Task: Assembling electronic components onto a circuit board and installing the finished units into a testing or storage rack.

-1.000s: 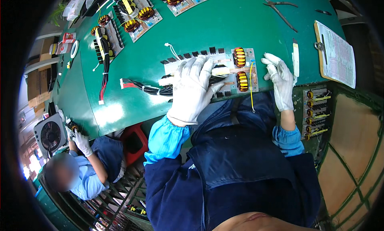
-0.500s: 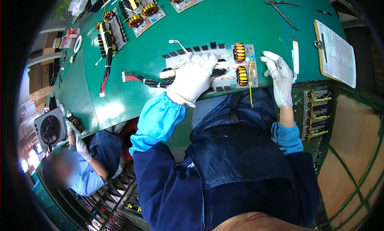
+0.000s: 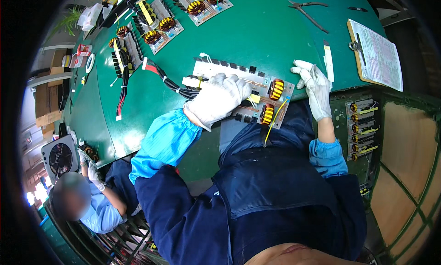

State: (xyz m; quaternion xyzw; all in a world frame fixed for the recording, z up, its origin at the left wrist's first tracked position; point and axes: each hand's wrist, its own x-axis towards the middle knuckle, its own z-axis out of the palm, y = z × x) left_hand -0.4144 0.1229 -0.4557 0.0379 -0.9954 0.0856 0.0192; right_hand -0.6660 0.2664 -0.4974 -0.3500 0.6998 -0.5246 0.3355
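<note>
A grey circuit board [image 3: 259, 85] lies aslant at the table's near edge, its right end jutting past that edge. My left hand [image 3: 220, 97], in a white glove, grips the board across its middle and hides the parts beneath. Two yellow-and-black toroid coils [image 3: 277, 89] show at the right end, with a yellow wire [image 3: 275, 119] hanging from there. Out of the left end runs a black cable bundle [image 3: 171, 85] with a red-and-white tip. To the right of the board, apart from it, is my gloved right hand [image 3: 316, 91], empty, its fingers loosely bent and apart.
Beyond my right hand lie a white-handled cutter [image 3: 328, 63], pliers [image 3: 308, 15] and a clipboard [image 3: 377, 56]. Several similar boards [image 3: 158, 28] sit at the far left. More boards [image 3: 361, 127] stand below the table at right. A co-worker [image 3: 103, 191] sits at lower left.
The board has turned clockwise under my left hand, its right end swinging toward me and its cable end away. My right hand has shifted slightly left in view.
</note>
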